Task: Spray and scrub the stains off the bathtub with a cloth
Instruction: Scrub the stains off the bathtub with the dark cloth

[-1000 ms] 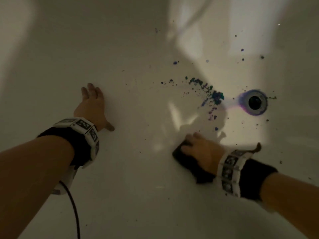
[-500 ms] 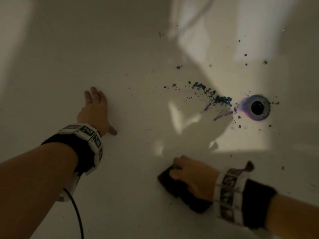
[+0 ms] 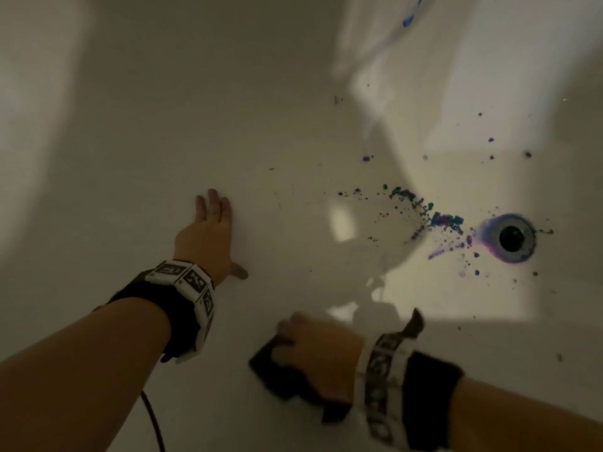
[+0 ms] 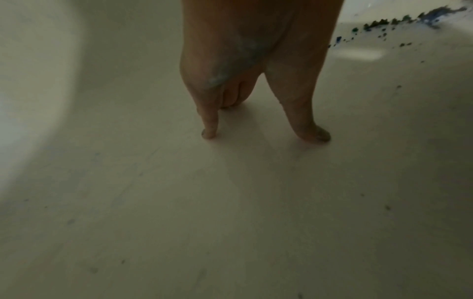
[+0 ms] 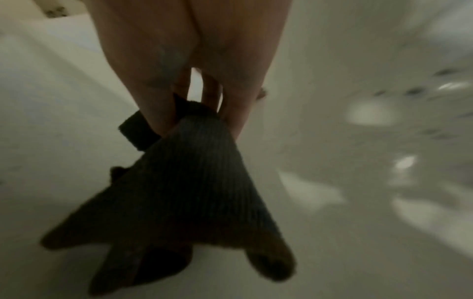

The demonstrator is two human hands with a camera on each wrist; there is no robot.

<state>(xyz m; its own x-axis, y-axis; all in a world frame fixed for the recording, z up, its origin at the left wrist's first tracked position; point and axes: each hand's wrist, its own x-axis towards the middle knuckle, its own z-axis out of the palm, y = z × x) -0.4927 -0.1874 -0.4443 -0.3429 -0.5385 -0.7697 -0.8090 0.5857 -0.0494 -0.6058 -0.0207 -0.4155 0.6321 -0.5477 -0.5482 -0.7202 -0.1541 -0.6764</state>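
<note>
The left hand [image 3: 208, 239] lies flat with fingers spread on the white bathtub [image 3: 163, 125] floor, likely bracing the person's weight as they lean in. The right hand [image 3: 313, 357] clutches a dark ribbed cloth [image 5: 194, 182], bunched in curled fingers and pressed on the tub floor near the bottom edge, seemingly mid-scrub, though blur hides the contact. Blue-green stains [image 3: 440, 220] trail toward the purple-ringed drain [image 3: 515, 238], well apart from the cloth.
</note>
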